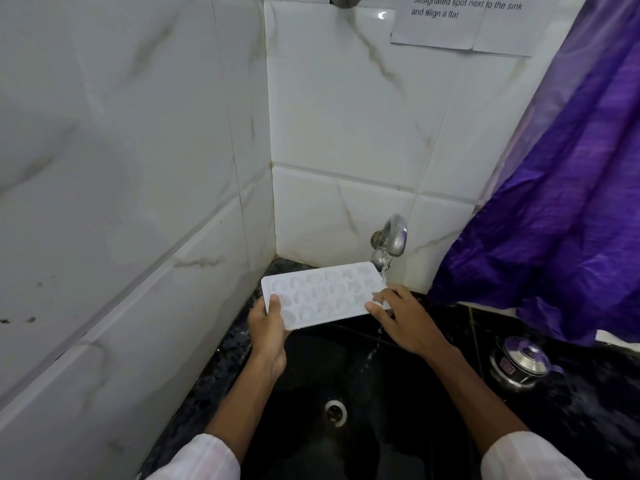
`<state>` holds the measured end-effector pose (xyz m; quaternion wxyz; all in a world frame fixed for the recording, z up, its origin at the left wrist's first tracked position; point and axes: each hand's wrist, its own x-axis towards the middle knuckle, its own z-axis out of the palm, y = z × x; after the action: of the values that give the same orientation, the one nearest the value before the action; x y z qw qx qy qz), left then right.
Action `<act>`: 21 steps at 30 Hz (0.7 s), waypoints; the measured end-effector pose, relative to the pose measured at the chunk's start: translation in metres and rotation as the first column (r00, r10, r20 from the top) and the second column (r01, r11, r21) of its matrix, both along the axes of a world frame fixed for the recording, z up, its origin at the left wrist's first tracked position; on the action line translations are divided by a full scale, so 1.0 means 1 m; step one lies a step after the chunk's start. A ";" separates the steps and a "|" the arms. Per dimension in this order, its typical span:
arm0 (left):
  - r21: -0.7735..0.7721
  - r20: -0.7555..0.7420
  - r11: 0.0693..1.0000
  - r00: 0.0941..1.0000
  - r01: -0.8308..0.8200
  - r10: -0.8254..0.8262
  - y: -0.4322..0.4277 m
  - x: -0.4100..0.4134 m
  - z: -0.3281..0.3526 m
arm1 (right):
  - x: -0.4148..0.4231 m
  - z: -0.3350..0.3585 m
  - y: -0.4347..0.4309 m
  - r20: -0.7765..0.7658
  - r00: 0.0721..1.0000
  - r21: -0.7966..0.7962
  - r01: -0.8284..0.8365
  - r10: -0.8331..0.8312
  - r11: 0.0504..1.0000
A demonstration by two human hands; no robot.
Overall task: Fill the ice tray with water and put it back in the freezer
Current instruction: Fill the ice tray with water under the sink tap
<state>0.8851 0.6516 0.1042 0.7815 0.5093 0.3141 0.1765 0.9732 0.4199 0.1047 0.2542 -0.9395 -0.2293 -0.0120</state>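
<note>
A white ice tray (322, 295) with several shaped moulds is held level over a black sink (311, 375), under a chrome tap (391, 242). My left hand (270, 327) grips the tray's near left corner, thumb on top. My right hand (398, 313) holds the tray's right end, thumb and fingers on its rim. Water runs from the tap onto the right end of the tray. A thin stream spills off the tray's edge into the sink below.
White marble-look tiles form the wall on the left and behind. A purple curtain (561, 202) hangs on the right. A small steel pot with lid (519, 362) sits on the dark counter right of the sink. The sink drain (335, 412) lies below. A paper note (464, 19) is stuck high on the wall.
</note>
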 end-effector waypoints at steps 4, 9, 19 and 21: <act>0.003 -0.003 1.000 1.000 -0.004 0.004 -0.001 -0.001 -0.002 | 0.000 0.000 -0.002 -0.027 0.999 0.005 -0.020 0.020 1.000; 0.011 -0.008 1.000 1.000 0.003 -0.002 -0.002 -0.004 -0.004 | -0.001 -0.001 -0.004 -0.031 0.999 -0.037 -0.019 0.017 0.999; -0.011 -0.006 1.000 1.000 0.011 -0.011 -0.003 -0.004 -0.007 | -0.007 0.000 -0.011 -0.070 0.996 0.040 -0.049 0.052 0.998; -0.016 0.001 1.000 1.000 0.023 -0.023 -0.003 -0.004 -0.007 | -0.008 0.000 -0.011 -0.114 0.993 0.150 0.007 0.010 0.989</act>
<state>0.8811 0.6490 0.0970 0.7876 0.5066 0.3092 0.1655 0.9649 0.4092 0.1047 0.3370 -0.9166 -0.2135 0.0248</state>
